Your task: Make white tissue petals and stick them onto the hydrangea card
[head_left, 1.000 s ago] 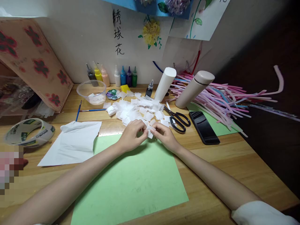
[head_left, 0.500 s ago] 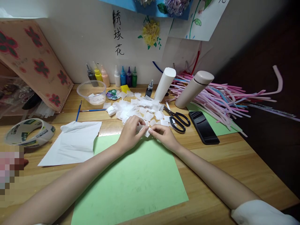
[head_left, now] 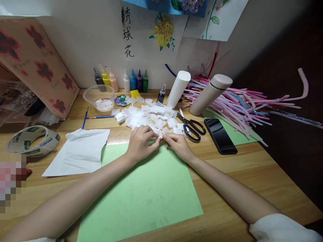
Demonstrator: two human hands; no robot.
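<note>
Over the far edge of a green paper sheet (head_left: 143,188), my two hands meet fingertip to fingertip. Between them shows a small white paper piece (head_left: 160,136), mostly hidden by the fingers. My left hand (head_left: 141,144) pinches it from the left, with thumb and forefinger together. From the right, my right hand (head_left: 178,145) has its thumb and fingers closed on the same piece. Just beyond the hands lies a loose heap of white paper squares (head_left: 137,117). Black-handled scissors (head_left: 193,129) rest right of the heap, partly over some squares.
A phone (head_left: 220,136), a white bottle (head_left: 178,89) and a beige flask (head_left: 210,94) stand or lie to the right, before pink pipe cleaners (head_left: 242,107). On the left are a tape roll (head_left: 32,140), a white sheet (head_left: 78,154), paintbrushes and a clear bowl (head_left: 99,97). Paint bottles line the wall.
The white paper piece between my fingertips shows less now, and the fingers have drawn closer together over it. The view has shifted slightly; the other things lie as before.
</note>
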